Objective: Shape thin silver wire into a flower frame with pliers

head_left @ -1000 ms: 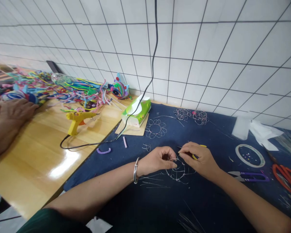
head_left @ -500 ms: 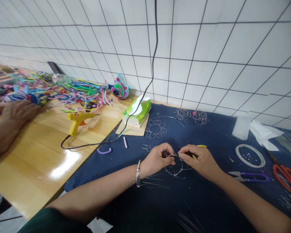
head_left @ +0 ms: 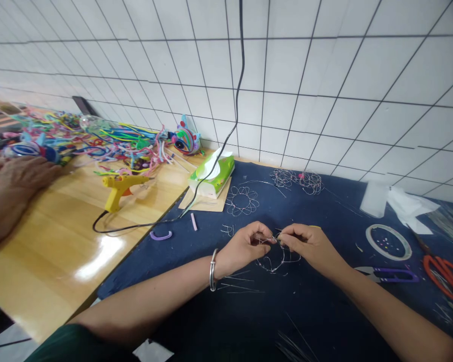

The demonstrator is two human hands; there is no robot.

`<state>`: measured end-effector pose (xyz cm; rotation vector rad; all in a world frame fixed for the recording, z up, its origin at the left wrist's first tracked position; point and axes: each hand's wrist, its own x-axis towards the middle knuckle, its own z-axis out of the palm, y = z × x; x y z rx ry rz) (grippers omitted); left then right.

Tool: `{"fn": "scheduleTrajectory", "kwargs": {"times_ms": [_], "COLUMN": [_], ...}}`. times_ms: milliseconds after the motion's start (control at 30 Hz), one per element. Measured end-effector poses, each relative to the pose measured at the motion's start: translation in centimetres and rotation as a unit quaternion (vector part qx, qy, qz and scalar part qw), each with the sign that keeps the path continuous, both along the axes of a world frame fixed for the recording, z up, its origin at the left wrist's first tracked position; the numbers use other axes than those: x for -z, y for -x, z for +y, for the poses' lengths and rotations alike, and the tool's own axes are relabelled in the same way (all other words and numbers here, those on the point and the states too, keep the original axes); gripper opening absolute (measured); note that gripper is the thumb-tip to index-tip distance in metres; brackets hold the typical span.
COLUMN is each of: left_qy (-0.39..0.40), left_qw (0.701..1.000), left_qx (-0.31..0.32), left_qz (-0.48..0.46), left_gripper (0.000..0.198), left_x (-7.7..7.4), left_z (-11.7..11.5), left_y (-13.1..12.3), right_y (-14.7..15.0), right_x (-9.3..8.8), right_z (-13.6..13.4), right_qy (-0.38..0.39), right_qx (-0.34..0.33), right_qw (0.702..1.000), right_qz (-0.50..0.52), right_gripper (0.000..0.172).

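Observation:
A thin wire ring with loops (head_left: 273, 270) hangs between my two hands, just above the dark blue cloth (head_left: 196, 311). My left hand (head_left: 245, 249) pinches its upper left part between thumb and fingers. Close beside it, my right hand (head_left: 305, 244) pinches the wire at the upper right, and the fingertips nearly meet. A yellow-handled tool (head_left: 315, 227) shows only in part behind my right hand. Beyond my left hand lies a flower-shaped wire ring (head_left: 242, 201). Short bent wire pieces (head_left: 228, 230) rest nearer to it.
Purple snips (head_left: 396, 274), red-handled scissors (head_left: 443, 276) and a round dish of beads (head_left: 370, 236) are on the right. A yellow glue gun (head_left: 115, 193), a tissue pack (head_left: 211, 176) and colourful pipe cleaners (head_left: 136, 143) lie left. A co-worker's hand (head_left: 26, 173) is at far left.
My fingertips have shifted slightly on the wire ring, and my right hand has turned a little, covering more of the yellow-handled tool. Both hands still pinch the wire.

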<state>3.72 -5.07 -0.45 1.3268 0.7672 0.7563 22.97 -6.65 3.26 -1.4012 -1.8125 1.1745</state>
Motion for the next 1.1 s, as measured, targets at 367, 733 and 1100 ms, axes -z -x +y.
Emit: {"fn": "scheduleTrajectory", "kwargs": {"times_ms": [367, 733, 1100], "left_qy": [-0.055, -0.136, -0.153], "left_qw": [0.998, 0.988, 0.984], "left_qx": [-0.024, -0.044, -0.043], "left_qz": [0.008, 0.054, 0.078], "left_gripper": [0.016, 0.015, 0.015], "left_x": [-0.01, 0.30, 0.31], "left_z": [-0.19, -0.38, -0.46], "left_y": [0.04, -0.08, -0.06], "right_y": [0.14, 0.41, 0.38], "right_x": [0.08, 0.25, 0.69], "right_z": [-0.25, -0.20, -0.18], "right_qy": [0.027, 0.033, 0.022], "right_qx": [0.021, 0.034, 0.036], "right_qw": [0.998, 0.996, 0.996], "right_qz": [0.047, 0.071, 0.075], "right_gripper": [0.026, 0.024, 0.025]}}
